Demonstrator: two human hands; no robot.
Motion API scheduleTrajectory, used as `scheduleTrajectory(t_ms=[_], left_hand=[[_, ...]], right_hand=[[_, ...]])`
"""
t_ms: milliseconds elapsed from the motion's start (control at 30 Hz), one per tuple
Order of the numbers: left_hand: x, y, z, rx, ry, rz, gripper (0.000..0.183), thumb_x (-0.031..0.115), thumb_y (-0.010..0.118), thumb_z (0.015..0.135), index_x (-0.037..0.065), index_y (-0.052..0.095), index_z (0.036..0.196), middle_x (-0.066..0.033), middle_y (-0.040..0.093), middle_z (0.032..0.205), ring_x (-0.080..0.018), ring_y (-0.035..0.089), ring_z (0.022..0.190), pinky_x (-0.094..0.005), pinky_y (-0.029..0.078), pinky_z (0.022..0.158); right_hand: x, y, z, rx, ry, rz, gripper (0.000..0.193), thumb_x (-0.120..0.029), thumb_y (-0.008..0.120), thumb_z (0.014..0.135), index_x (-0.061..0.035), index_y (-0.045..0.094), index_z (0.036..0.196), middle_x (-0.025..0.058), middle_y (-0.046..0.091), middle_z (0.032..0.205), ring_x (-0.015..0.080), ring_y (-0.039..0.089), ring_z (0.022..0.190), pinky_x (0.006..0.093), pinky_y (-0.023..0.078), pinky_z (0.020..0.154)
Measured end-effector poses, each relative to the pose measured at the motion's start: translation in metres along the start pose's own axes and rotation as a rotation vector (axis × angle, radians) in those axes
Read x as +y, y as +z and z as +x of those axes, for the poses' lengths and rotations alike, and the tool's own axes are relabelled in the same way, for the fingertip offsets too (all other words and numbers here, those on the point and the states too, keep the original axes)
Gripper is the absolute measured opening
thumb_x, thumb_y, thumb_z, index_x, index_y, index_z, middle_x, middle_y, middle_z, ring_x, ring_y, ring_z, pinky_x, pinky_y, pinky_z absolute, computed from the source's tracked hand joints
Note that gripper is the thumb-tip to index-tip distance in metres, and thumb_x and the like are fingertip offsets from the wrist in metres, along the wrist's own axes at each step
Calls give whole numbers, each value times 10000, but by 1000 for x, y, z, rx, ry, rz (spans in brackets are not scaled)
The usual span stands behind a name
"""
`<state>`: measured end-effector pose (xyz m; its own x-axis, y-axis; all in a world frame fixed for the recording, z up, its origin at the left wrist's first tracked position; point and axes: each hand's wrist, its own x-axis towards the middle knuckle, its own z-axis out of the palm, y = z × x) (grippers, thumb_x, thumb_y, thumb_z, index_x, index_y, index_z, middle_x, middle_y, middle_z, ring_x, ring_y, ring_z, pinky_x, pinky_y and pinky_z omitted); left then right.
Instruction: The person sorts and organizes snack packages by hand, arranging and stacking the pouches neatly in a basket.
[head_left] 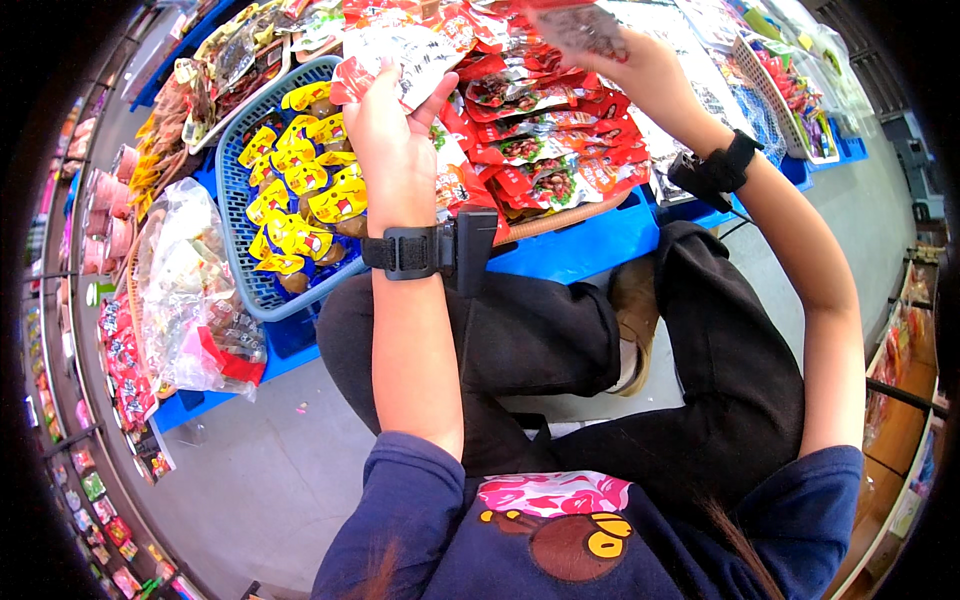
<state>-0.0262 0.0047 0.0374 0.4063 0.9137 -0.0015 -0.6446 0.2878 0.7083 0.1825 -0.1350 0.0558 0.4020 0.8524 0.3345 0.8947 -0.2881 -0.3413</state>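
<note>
My left hand (392, 120) is raised over the goods, its fingers behind a white and red snack packet (408, 62) and its thumb at the packet's right side. Up at the top edge, my right hand (612, 52) grips a see-through snack packet (578, 30) with dark contents, smeared by motion. Between and below the hands, several red snack packets (560, 170) stand in overlapping rows in a tan basket (565, 218). Left of my left forearm is a blue plastic basket (232, 235) of yellow-wrapped snacks (338, 195) with cartoon faces.
Blue display surface (575, 250) runs under the baskets, close to my knees. A clear plastic bag (190, 290) hangs over its left edge. Far right stands a white basket (790, 110) with colourful packets. Stocked shelves (85, 440) line the left, and a wooden rack (900, 400) the right.
</note>
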Motion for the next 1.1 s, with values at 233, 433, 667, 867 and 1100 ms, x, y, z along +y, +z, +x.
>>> scheduleTrajectory(t_ms=[233, 433, 667, 867, 1100], left_hand=[[-1, 0, 1, 44, 8, 3, 203, 50, 529, 893, -41, 549, 1073, -153, 635, 1013, -277, 650, 922, -439, 602, 744], [2, -4, 2, 82, 62, 4, 201, 28, 531, 884, -30, 541, 1076, -154, 628, 1025, -279, 647, 935, -456, 602, 742], [0, -2, 3, 96, 10, -14, 225, 34, 533, 888, -16, 532, 1108, -155, 624, 1055, -283, 644, 948, -445, 608, 725], [0, -2, 3, 72, 23, 0, 234, 36, 530, 891, -20, 529, 1118, -162, 618, 1068, -289, 642, 954, -438, 609, 727], [1, -4, 3, 58, 17, 5, 224, 37, 527, 894, -19, 534, 1110, -159, 619, 1061, -292, 642, 949, -440, 609, 725]], right_hand=[[6, 25, 4, 23, -485, -270, 465, -58, 582, 793, -112, 498, 1247, 154, 561, 1022, 333, 579, 941, 416, 477, 805], [-14, 21, -10, -280, -430, -303, 389, -2, 570, 764, -101, 608, 1138, 77, 580, 1019, 270, 617, 899, 373, 504, 758], [-14, 30, -1, -220, -598, -384, 351, -23, 592, 752, -96, 624, 1093, 83, 597, 985, 263, 627, 898, 380, 510, 716], [-26, 36, -7, -192, -531, -389, 307, -37, 592, 754, -86, 611, 1056, 89, 616, 942, 262, 641, 861, 369, 511, 700], [-37, 37, 5, -303, -474, -520, 386, -76, 617, 764, -104, 599, 1149, 90, 620, 978, 283, 639, 844, 380, 516, 705]])
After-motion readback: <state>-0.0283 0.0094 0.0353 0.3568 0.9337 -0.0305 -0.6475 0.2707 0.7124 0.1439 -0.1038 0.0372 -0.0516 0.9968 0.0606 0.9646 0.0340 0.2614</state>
